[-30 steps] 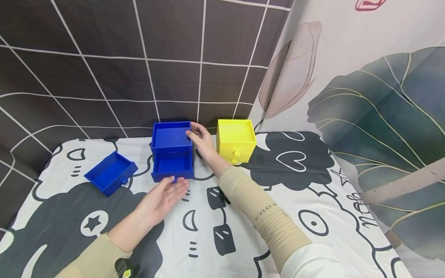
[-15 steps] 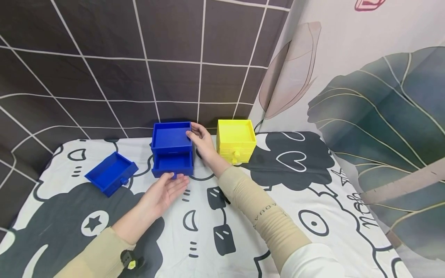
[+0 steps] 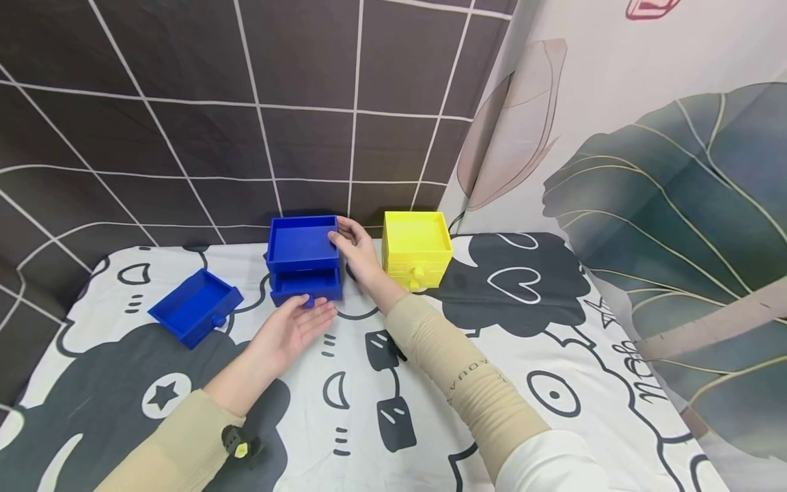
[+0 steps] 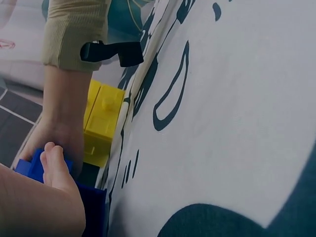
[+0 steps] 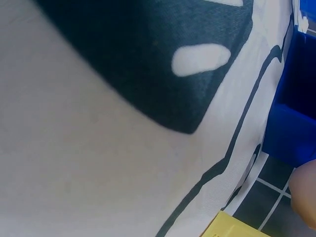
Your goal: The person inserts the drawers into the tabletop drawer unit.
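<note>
A small blue drawer cabinet (image 3: 302,240) stands at the back of the cloth, with its lower drawer (image 3: 285,298) partly pulled out. Against the front of that drawer, by its round knob (image 3: 309,301), lies my left hand (image 3: 284,340), fingers straight and palm turned up. My right hand (image 3: 358,254) grips the cabinet's right side, thumb on the top rim and fingers along the side wall. To the left, a loose blue drawer (image 3: 195,306) rests at an angle on the cloth, its inside bare. In the left wrist view, the left hand (image 4: 61,185) hides part of the cabinet.
A yellow drawer cabinet (image 3: 417,246) stands just right of the right hand. The printed black-and-white cloth (image 3: 344,437) covers the surface. Behind rises a dark tile-patterned curtain (image 3: 307,143), and a leaf-printed hanging (image 3: 676,205) is at the right.
The lower drawer has slid back into the blue cabinet by some way, and my left hand has moved forward with it. The right hand keeps its place on the cabinet.
</note>
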The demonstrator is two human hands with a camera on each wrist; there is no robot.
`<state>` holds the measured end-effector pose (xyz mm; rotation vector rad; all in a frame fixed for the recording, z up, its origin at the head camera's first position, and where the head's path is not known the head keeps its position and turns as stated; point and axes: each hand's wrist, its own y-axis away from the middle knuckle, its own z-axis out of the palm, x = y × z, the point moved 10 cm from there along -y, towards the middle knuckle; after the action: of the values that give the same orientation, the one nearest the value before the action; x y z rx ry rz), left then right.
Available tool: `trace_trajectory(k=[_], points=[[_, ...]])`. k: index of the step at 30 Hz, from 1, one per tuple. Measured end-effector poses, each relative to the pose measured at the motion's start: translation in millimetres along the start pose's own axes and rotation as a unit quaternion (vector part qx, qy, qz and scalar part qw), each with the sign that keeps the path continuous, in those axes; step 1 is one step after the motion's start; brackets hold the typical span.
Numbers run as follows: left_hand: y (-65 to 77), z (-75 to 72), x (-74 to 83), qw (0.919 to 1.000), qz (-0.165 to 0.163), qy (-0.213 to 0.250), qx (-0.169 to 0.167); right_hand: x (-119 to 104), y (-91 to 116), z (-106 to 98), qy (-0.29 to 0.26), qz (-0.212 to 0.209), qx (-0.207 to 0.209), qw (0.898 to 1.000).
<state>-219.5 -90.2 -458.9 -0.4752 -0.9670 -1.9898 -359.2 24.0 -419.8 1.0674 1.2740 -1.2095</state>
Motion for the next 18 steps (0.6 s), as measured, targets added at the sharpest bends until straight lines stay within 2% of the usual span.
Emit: trace_trajectory(k=[8,18], points=[[-8.0,-1.9,8.0,0.9999,0.006,0.007,0.012,0.1,-0.4,0.9,-0.006,-0.001,0.002,1.0],[-19.8,-0.5,15.8,0.9987,0.001,0.043,0.029,1.0,-1.0,0.5,-0.009,-0.002,0.001,1.0]])
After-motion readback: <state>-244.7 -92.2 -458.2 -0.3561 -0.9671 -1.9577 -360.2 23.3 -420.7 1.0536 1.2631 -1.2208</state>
